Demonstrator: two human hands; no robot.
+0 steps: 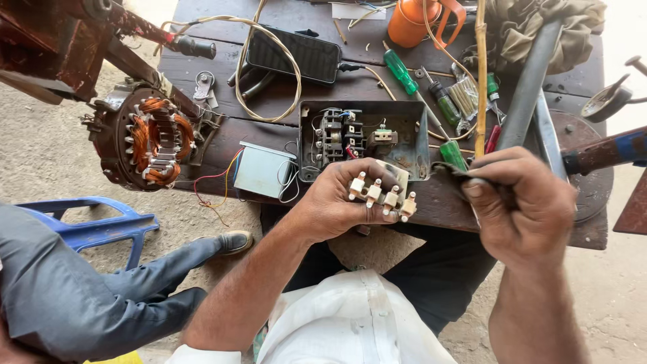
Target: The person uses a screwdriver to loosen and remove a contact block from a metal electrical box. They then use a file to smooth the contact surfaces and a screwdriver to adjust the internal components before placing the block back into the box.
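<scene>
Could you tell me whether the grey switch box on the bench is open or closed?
Open: the switch box has no cover on, and its contactor and wiring lie exposed.

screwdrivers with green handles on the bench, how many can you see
3. One green screwdriver lies below the orange can; a darker one sits right of it; a third handle lies beside the open metal box, near the right hand. Clutter may hide more.

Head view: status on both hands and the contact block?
Left hand gripping white contact block. Right hand pinching a dark scrap beside it. Open switch box just behind on bench, nothing between.
</scene>
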